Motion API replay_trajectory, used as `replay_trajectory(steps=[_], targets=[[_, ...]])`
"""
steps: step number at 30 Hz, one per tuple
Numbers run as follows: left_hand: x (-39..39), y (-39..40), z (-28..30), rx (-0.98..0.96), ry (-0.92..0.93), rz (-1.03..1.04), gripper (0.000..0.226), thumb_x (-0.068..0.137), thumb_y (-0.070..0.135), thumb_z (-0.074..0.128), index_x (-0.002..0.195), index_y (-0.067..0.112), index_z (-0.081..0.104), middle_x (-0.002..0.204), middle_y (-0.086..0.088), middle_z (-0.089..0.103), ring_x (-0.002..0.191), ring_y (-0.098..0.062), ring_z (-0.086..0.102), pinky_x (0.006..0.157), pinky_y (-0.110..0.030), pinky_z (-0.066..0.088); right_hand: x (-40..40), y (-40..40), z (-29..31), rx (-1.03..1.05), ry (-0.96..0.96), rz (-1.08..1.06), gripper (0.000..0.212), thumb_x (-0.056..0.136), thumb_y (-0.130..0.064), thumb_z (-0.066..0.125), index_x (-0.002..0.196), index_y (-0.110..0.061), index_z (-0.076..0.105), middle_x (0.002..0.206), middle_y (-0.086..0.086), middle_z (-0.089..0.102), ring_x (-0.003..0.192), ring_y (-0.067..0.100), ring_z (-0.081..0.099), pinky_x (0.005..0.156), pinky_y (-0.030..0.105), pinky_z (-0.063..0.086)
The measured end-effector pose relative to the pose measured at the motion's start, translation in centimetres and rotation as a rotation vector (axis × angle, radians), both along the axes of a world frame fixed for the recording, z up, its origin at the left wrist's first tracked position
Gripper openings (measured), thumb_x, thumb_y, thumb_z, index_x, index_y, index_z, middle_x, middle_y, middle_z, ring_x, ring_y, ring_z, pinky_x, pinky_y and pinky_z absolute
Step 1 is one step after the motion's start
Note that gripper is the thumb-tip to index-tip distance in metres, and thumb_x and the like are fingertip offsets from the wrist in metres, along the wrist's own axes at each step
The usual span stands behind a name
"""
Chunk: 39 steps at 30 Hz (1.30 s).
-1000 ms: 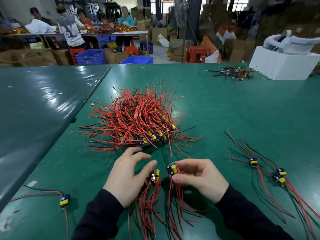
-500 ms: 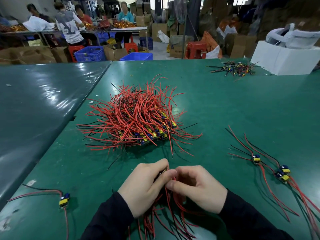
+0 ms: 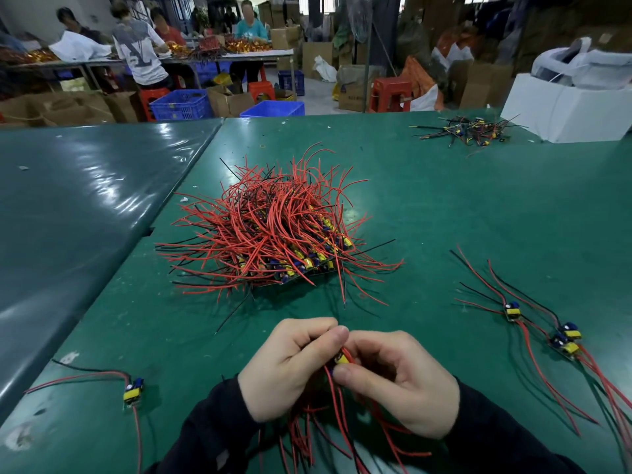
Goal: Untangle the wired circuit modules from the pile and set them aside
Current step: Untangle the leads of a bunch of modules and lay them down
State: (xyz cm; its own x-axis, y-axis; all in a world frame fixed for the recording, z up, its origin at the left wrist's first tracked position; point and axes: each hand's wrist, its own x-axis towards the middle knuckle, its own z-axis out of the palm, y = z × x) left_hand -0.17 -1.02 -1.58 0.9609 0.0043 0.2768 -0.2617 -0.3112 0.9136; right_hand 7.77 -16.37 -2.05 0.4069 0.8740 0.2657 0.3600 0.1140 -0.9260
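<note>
A big pile of circuit modules (image 3: 273, 234) with red and black wires lies mid-table. Below it, my left hand (image 3: 284, 367) and my right hand (image 3: 400, 381) meet, fingers curled. Together they grip a bunch of wired modules (image 3: 342, 359); one yellow part shows between the thumbs. The bunch's red wires (image 3: 328, 425) trail down toward me. Three separated modules (image 3: 513, 311) lie on the right with long wires. A single module (image 3: 133, 391) lies at the left front.
The green table (image 3: 444, 206) meets a darker table (image 3: 68, 206) on the left. A small heap of wired parts (image 3: 468, 130) and a white box (image 3: 564, 107) sit at the far right. People work at benches beyond, among crates and cartons.
My hands, apart and each holding a bunch of modules a second ago, have come together into one bunch. The view has tilted slightly; the pile has not moved.
</note>
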Motion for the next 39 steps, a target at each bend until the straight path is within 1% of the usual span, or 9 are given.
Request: replay_trajectory(steps=[8,11,14,18,21,24,30,34,39], targets=[[-0.1,-0.5,-0.1,-0.196,0.066,-0.047,0.038,0.096,0.024,0.045,0.062,0.028,0.061,0.060,0.016,0.054,0.054,0.002,0.048,0.055,-0.014,0.038,-0.4,-0.1,-0.6,0.046,0.093,0.021,0.019,0.090,-0.022,0.061,0.075,-0.011,0.057,0.063,-0.008,0.048,0.057,0.007,0.042,0.058,0.018,0.036],[-0.4,-0.4,-0.2,-0.362,0.205,-0.048,0.038,0.084,0.043,0.053,0.065,0.010,0.056,0.054,-0.005,0.039,0.041,-0.011,0.031,0.039,-0.019,0.025,-0.4,-0.1,-0.4,0.038,0.123,0.047,0.015,0.089,-0.023,0.062,0.076,-0.017,0.059,0.062,-0.009,0.050,0.055,0.004,0.043,0.056,0.015,0.036],[-0.4,-0.2,-0.4,-0.430,0.276,-0.068,0.052,0.079,0.046,0.054,0.068,-0.004,0.047,0.048,-0.003,0.033,0.040,-0.010,0.026,0.038,-0.020,0.021,0.0,-0.2,0.1,-0.009,0.149,0.090,0.012,0.087,-0.021,0.064,0.075,-0.020,0.062,0.061,-0.009,0.051,0.054,0.003,0.044,0.054,0.016,0.038],[-0.3,0.3,0.0,-0.142,0.190,-0.014,0.047,0.087,0.044,0.052,0.056,0.010,0.043,0.051,-0.004,0.034,0.045,-0.014,0.029,0.045,-0.029,0.025,1.6,-0.9,0.9,-0.248,0.066,0.226,0.025,0.087,-0.023,0.066,0.064,-0.024,0.057,0.057,-0.008,0.044,0.053,0.006,0.039,0.052,0.020,0.033],[-0.4,0.6,-0.2,0.189,0.027,0.230,0.050,0.088,0.047,0.051,0.055,0.013,0.035,0.054,0.004,0.027,0.051,-0.010,0.028,0.052,-0.029,0.026,2.8,-2.1,0.7,-0.555,-0.064,0.278,0.035,0.087,-0.034,0.065,0.060,-0.014,0.057,0.049,-0.010,0.042,0.048,0.002,0.036,0.047,0.019,0.031],[-0.4,1.1,-0.2,0.257,-0.090,0.430,0.053,0.086,0.053,0.047,0.057,0.010,0.037,0.053,-0.007,0.032,0.050,-0.017,0.033,0.052,-0.034,0.033,4.1,-3.0,0.5,-0.706,-0.100,0.154,0.035,0.086,-0.040,0.065,0.063,-0.014,0.064,0.051,-0.008,0.053,0.046,0.005,0.043,0.048,0.021,0.036],[0.0,1.9,0.1,-0.156,0.023,0.586,0.052,0.075,0.051,0.057,0.056,0.008,0.036,0.046,-0.004,0.040,0.043,-0.015,0.036,0.041,-0.022,0.032,6.1,-3.5,0.8,-0.672,-0.376,-0.382,0.068,0.069,-0.073,0.043,0.048,-0.010,0.054,0.041,0.002,0.051,0.040,0.007,0.041,0.054,0.031,0.041],[0.0,1.9,0.3,-0.390,0.202,0.439,0.046,0.074,0.051,0.055,0.058,0.012,0.038,0.046,-0.001,0.034,0.038,-0.014,0.031,0.038,-0.019,0.030,5.3,-3.3,1.1,-0.762,-0.329,-0.378,0.068,0.078,-0.068,0.047,0.037,-0.014,0.045,0.032,-0.002,0.045,0.032,0.007,0.041,0.043,0.016,0.033],[-0.3,1.3,1.3,-0.648,0.337,0.277,0.046,0.084,0.049,0.046,0.050,0.019,0.039,0.046,0.002,0.020,0.032,-0.011,0.020,0.034,-0.014,0.026,4.6,-2.9,2.6,-0.970,-0.909,-0.547,0.034,0.079,-0.067,0.051,0.095,-0.038,0.059,0.087,-0.010,0.063,0.088,0.016,0.062,0.074,0.027,0.047]])
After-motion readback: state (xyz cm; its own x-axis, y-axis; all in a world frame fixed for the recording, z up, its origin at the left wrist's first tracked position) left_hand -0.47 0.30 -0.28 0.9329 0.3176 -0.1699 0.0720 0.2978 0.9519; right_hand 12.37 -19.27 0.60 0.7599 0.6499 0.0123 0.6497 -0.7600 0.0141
